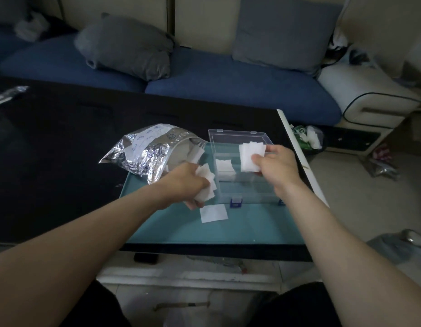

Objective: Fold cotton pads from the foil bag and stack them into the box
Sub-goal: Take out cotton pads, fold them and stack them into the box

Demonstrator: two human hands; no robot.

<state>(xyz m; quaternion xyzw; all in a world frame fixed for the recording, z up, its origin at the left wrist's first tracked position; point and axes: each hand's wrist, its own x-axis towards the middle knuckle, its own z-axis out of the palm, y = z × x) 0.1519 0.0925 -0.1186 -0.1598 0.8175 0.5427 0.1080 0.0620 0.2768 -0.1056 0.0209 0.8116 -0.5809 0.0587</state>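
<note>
On the dark bench, my right grip pinches pads right over the box; my left grip holds more pads beside it.

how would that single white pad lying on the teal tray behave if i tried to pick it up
The flat square white cotton pad on the teal tray looks thin and probably very light, so it may slide rather than lift. It likely flops once raised, as the white pads in the left hand splay unevenly.

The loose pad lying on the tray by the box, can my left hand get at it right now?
Probably not cleanly: the loose pad lies uncovered just below the left hand, but that hand already grips a bunch of pads.
</note>
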